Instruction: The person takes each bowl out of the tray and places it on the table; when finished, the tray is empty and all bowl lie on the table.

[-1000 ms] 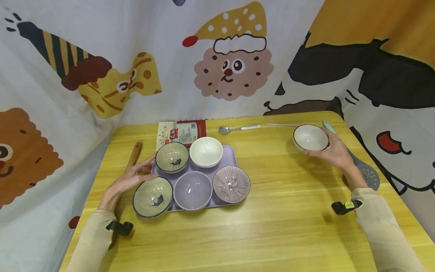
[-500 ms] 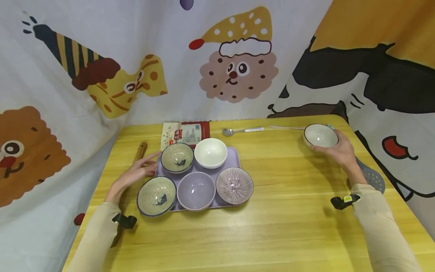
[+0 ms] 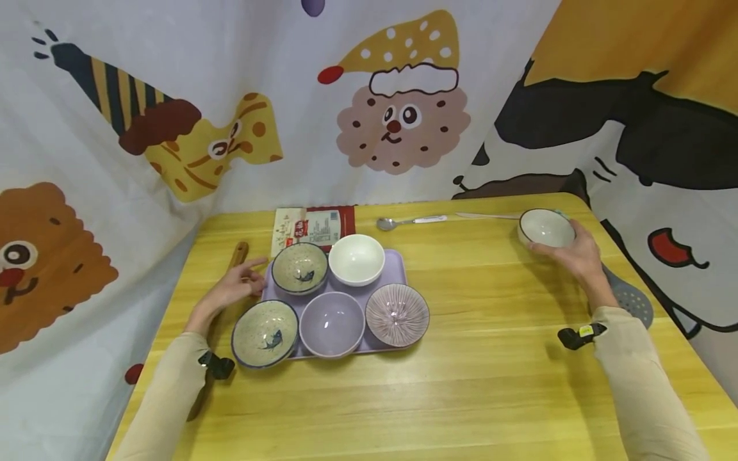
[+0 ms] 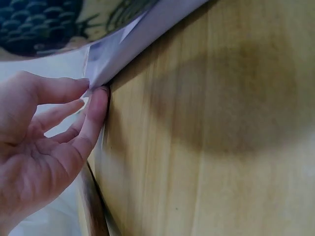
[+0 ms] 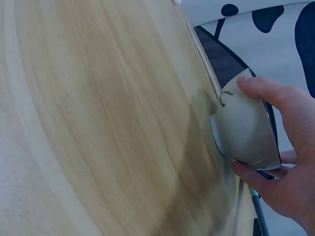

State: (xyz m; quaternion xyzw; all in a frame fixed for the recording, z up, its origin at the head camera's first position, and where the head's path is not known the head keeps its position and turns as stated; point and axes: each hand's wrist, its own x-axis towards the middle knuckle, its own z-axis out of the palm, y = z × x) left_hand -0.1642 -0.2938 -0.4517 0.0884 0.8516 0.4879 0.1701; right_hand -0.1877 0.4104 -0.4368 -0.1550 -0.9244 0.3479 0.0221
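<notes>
Right hand (image 3: 576, 259) fingers curl round the small white dark-rimmed ceramic bowl (image 3: 546, 228) at the bench's far right; keep it level. Left hand (image 3: 233, 289), fingers loosely apart, touches the lilac plastic tray (image 3: 394, 261).

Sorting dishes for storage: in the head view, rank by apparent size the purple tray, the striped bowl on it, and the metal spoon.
1. purple tray, largest.
2. striped bowl.
3. metal spoon, thinnest, though about as long as the bowl is wide; it lies farther from the camera.

Metal spoon (image 3: 403, 221), red packet (image 3: 314, 225), grey slotted spatula (image 3: 630, 296) on table (image 3: 490, 384).
</notes>
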